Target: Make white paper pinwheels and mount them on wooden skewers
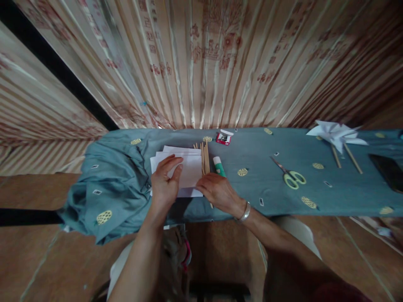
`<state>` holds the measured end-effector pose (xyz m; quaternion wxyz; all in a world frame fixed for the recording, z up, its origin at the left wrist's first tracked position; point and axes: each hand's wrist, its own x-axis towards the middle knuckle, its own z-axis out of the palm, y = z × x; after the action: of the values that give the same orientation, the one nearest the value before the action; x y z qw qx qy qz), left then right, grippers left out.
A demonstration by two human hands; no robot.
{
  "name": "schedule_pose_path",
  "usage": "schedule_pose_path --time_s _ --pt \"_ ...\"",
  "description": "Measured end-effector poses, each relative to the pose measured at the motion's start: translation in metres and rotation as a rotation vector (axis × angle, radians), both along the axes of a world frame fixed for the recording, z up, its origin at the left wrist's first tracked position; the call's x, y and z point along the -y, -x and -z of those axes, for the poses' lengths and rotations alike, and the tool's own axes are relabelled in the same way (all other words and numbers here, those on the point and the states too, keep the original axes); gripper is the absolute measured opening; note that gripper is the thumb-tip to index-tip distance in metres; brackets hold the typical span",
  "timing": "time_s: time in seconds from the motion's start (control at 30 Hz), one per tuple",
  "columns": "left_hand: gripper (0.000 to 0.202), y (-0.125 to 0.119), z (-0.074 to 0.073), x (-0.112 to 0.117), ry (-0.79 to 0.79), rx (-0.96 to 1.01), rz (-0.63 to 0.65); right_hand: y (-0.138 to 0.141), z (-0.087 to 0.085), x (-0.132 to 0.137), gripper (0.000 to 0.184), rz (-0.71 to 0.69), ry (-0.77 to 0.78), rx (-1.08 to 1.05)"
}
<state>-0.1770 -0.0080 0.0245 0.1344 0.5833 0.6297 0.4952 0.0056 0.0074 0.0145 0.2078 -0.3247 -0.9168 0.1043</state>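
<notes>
1 paper stack | left hand atop | right hand at right edge

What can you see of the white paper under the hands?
The white paper is a small, loosely fanned stack of plain rectangular sheets lying flat on the blue-green cloth. The left hand rests on top, palm down; the right hand touches its lower right corner. Wooden sticks lie along its right edge.
</notes>
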Motion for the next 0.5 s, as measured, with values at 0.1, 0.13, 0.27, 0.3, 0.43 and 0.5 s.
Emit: schedule_pose_path --time_s 0.1,0.13,0.27,0.3,0.43,0.5 --pt "0.022 -0.002 -0.009 0.003 -0.091 -0.113 -0.001 0.003 -0.007 -0.002 0.021 0.031 -0.063 -0.092" --pt "0.022 -0.004 -0.012 0.005 -0.126 -0.170 0.001 0.002 -0.013 -0.003 0.022 0.041 -0.092 -0.126" --pt "0.026 -0.022 -0.025 0.012 -0.222 -0.362 0.060 -0.011 -0.043 -0.006 0.023 0.127 -0.243 -0.289" --pt "0.027 -0.028 -0.027 0.013 -0.243 -0.389 0.087 -0.018 -0.051 -0.006 0.022 0.161 -0.288 -0.332" --pt "0.022 -0.057 -0.026 0.013 -0.300 -0.454 0.199 -0.059 -0.077 -0.001 0.018 0.247 -0.430 -0.439" --pt "0.021 -0.072 -0.023 0.010 -0.296 -0.476 0.264 -0.084 -0.084 0.005 0.017 0.264 -0.454 -0.391"
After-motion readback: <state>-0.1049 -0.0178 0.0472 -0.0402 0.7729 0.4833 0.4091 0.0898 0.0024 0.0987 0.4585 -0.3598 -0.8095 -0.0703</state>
